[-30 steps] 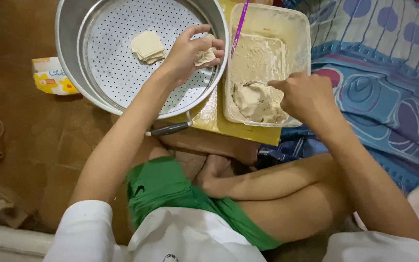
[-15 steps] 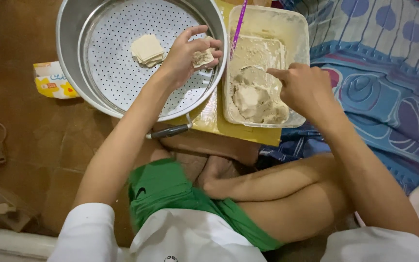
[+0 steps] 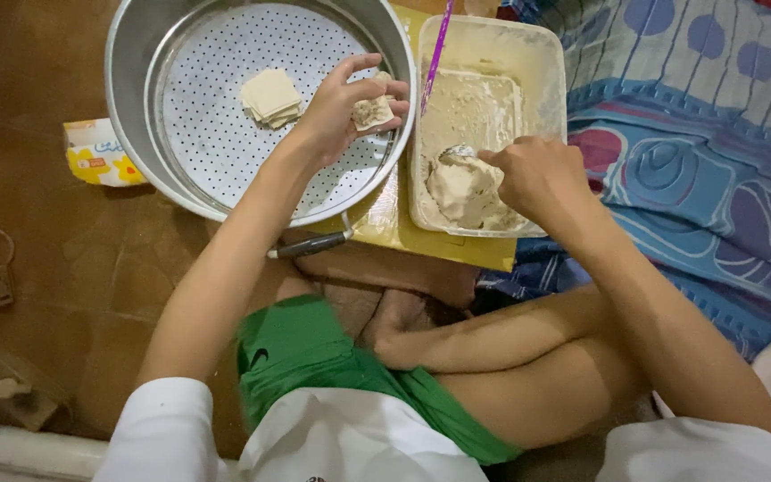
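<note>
A person sits cross-legged on the floor, seen from above, with 2 bare hands at work. The left hand (image 3: 336, 112) is cupped over a perforated metal steamer tray (image 3: 198, 134), fingers curled round a thin square wrapper with a dab of filling (image 3: 374, 112) on it. The right hand (image 3: 537, 178) is closed round the handle of a metal spoon (image 3: 461, 153), whose bowl digs into a mound of pale paste filling (image 3: 461, 187) at the near end of a rectangular plastic tub (image 3: 551, 71). The tub sits on a yellow board (image 3: 457, 248), just right of the tray. A small stack of spare wrappers (image 3: 271, 95) lies on the tray, apart from the left hand. A purple stick (image 3: 436, 54) leans in the tub.

To do this step well, it seems wise to take only a modest scoop of filling, so the wrapper can close without tearing. Keeping the left palm level and cupped should stop the filling sliding off. Bringing the wrapper close to the tub edge would likely shorten the spoon's trip and avoid drips on the board. A dark pen-like object (image 3: 310, 245) lies below the tray, and a patterned blanket (image 3: 698, 134) lies to the right.
</note>
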